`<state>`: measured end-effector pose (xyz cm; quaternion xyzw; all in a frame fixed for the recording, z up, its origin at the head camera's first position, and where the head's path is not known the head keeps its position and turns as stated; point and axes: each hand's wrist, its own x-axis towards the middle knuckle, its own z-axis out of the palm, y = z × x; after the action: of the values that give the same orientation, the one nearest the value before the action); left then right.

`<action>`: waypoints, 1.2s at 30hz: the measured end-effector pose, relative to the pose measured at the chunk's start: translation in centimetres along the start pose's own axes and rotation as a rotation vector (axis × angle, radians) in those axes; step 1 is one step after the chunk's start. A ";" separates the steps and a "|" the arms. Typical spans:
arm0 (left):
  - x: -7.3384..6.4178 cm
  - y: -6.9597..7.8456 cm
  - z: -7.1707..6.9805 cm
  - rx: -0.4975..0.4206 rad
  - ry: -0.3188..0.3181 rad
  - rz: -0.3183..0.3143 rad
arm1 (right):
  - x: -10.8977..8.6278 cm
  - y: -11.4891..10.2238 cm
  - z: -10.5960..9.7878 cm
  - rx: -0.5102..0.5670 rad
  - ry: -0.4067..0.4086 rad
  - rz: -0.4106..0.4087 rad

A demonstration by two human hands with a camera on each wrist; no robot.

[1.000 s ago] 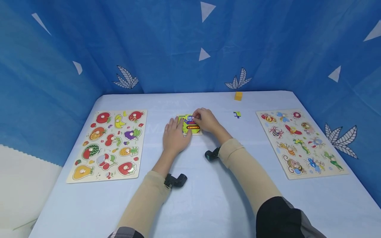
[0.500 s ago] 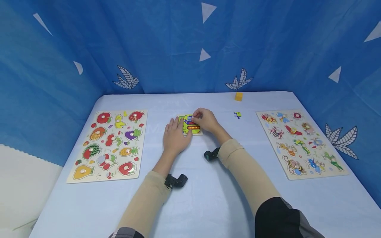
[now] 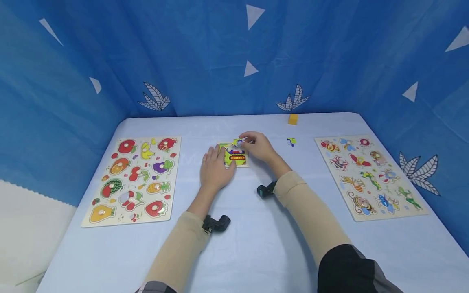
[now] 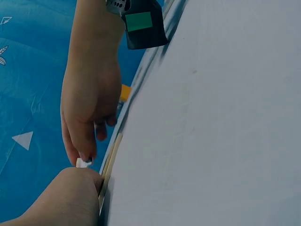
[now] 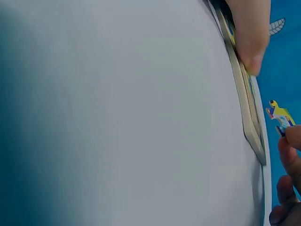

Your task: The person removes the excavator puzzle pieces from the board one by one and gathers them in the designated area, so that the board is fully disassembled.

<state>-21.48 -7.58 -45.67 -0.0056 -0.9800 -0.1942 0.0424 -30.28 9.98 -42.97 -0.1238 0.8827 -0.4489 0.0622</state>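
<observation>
A small jigsaw puzzle (image 3: 237,162) with a colourful tracked vehicle on a green-yellow ground lies at the table's middle. My left hand (image 3: 216,169) rests flat on its left side, fingers straight, thumb at the lower edge. Between thumb and fingers, my right hand (image 3: 259,146) pinches a puzzle piece (image 5: 282,114) by its edge. In the right wrist view that piece is raised clear of the board and tilted. The left wrist view shows the right hand above the left thumb, with only a pale bit of the piece visible.
Another puzzle piece (image 3: 291,141) lies loose to the right, with a yellow block (image 3: 292,119) behind it near the far edge. A fruit peg board (image 3: 172,203) lies at left, an insect peg board (image 3: 399,191) at right. A blue curtain (image 3: 205,53) hangs behind.
My right hand has moved slightly right and lifted the pinched piece off the puzzle, where it was low against the upper right part. The left hand has stayed in place.
</observation>
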 end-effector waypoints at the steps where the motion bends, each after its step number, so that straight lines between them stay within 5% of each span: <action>1: 0.0 0.0 0.0 -0.002 0.001 -0.001 | -0.1 0.1 -0.4 0.006 0.006 0.008; 18: -0.2 -0.3 -0.2 -0.041 0.021 0.000 | -1.5 3.8 -7.6 -0.122 0.092 0.202; 36: -0.3 0.0 -0.1 -0.037 0.014 -0.006 | -1.5 4.8 -7.9 -0.333 0.120 0.169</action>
<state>-21.22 -7.59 -45.61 -0.0023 -0.9759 -0.2125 0.0486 -31.32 19.26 -42.25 -0.0307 0.9543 -0.2963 0.0257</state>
